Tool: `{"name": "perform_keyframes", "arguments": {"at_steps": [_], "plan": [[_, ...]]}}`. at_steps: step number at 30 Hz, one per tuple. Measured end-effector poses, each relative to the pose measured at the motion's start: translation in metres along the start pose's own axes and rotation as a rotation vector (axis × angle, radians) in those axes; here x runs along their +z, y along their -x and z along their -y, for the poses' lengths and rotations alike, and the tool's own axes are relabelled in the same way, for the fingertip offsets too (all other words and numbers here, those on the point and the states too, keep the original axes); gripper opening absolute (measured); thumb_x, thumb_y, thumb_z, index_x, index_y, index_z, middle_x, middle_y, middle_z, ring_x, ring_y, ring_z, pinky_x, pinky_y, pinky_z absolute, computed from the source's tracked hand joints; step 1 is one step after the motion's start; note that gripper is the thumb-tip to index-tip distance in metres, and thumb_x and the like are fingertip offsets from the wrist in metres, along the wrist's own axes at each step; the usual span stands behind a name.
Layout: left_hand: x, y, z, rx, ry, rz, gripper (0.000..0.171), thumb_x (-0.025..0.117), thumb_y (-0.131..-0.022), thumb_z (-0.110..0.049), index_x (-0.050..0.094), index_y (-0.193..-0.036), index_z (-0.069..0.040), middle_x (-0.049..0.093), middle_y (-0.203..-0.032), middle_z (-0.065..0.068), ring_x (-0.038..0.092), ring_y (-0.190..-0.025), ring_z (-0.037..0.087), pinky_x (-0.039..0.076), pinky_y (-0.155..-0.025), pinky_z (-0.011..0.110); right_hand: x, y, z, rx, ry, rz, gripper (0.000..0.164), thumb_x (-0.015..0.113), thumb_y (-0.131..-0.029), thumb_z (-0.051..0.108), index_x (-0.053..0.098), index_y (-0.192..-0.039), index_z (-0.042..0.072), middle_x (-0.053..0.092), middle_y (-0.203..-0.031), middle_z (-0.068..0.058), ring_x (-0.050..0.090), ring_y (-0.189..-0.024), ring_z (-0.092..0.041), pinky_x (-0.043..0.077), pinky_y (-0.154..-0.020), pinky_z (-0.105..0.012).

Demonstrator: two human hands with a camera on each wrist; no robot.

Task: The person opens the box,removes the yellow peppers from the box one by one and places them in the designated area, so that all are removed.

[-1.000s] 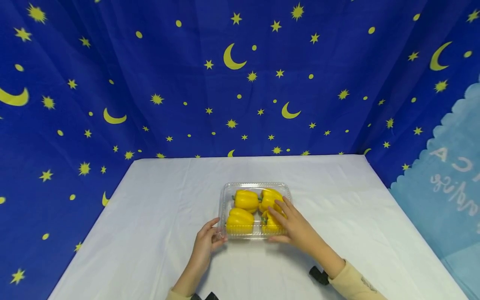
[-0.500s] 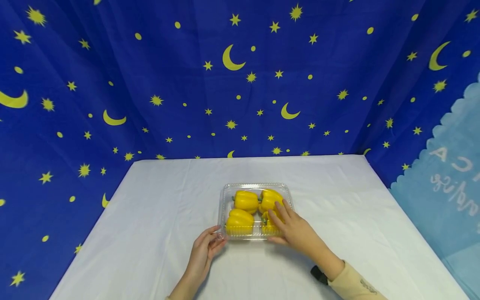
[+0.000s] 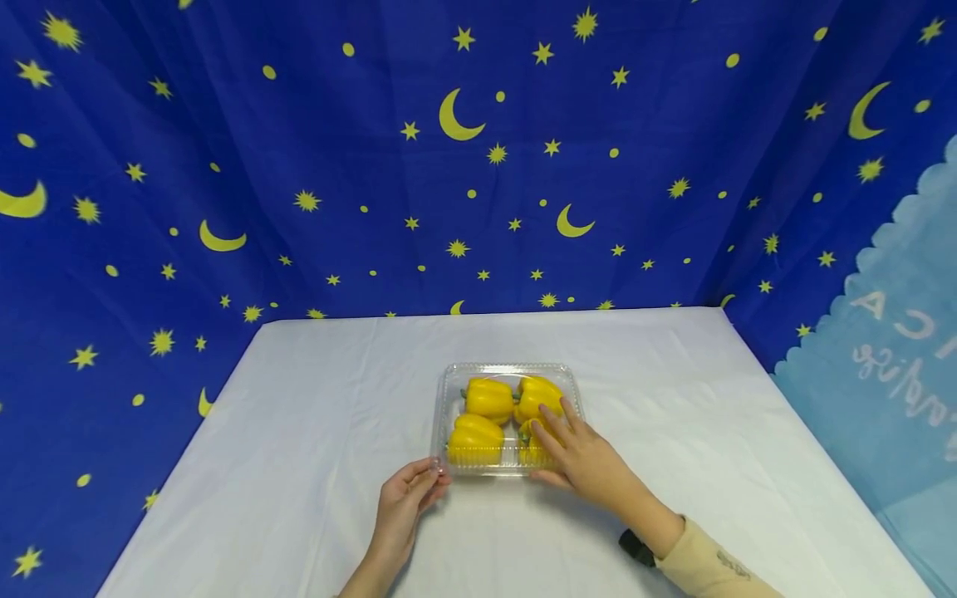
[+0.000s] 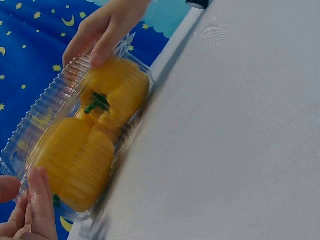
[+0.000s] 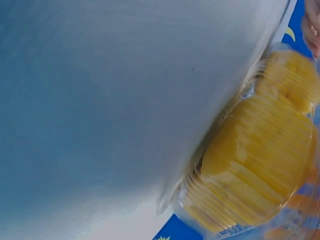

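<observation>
A clear plastic clamshell container (image 3: 510, 368) with several yellow bell peppers (image 3: 489, 400) inside lies on the white-covered table, its lid over them. At the front left corner, my left hand (image 3: 401, 508) pinches the rim between thumb and fingers. My right hand (image 3: 601, 473) rests spread on the right part of the lid, its thumb low at the front edge; it partly hides the front right pepper. In the left wrist view a green stem (image 4: 98, 102) shows through the ribbed wall. The right wrist view shows peppers (image 5: 257, 155) behind the plastic.
White cloth (image 3: 314, 465) covers the table around the container. A blue curtain (image 3: 359, 149) with yellow stars and moons hangs behind and at the sides. Light blue fabric with lettering (image 3: 897, 357) hangs at the right. A black strap piece (image 3: 636, 548) sits by the right wrist.
My left hand's fingers have slid down from the container's left side to its front left corner and drawn together there. The right hand and the container have stayed nearly in place.
</observation>
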State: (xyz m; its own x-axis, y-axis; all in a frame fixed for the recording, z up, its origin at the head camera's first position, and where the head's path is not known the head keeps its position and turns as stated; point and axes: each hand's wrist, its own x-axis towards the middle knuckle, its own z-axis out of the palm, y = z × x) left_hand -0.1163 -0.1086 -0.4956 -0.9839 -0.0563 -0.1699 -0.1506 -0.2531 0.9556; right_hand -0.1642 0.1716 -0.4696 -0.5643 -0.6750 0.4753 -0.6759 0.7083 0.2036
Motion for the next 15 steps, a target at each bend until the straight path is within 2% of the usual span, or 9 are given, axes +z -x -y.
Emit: {"name": "perform_keyframes", "arguments": {"at_steps": [7,15], "plan": [[0.009,0.0,0.002,0.033,-0.1,-0.048,0.032,0.048,-0.097,-0.005,0.047,-0.119,0.018,0.064,-0.085,0.0,0.062,-0.072,0.001,0.053,-0.07,0.013,0.002,-0.003,0.001,-0.022,0.015,-0.019,0.071,0.028,-0.096,0.062,0.058,-0.126,0.004,0.057,-0.131,-0.024,0.051,-0.117,-0.054,0.058,-0.075,-0.049],[0.022,0.002,0.005,0.025,-0.119,-0.098,0.022,0.038,-0.1,-0.006,0.045,-0.112,0.011,0.054,-0.081,-0.002,0.056,-0.069,0.002,0.051,-0.067,0.014,0.004,-0.003,0.002,-0.039,0.028,-0.033,0.071,0.022,-0.098,0.06,0.058,-0.124,0.004,0.058,-0.129,-0.024,0.053,-0.114,-0.054,0.058,-0.071,-0.049]]}}
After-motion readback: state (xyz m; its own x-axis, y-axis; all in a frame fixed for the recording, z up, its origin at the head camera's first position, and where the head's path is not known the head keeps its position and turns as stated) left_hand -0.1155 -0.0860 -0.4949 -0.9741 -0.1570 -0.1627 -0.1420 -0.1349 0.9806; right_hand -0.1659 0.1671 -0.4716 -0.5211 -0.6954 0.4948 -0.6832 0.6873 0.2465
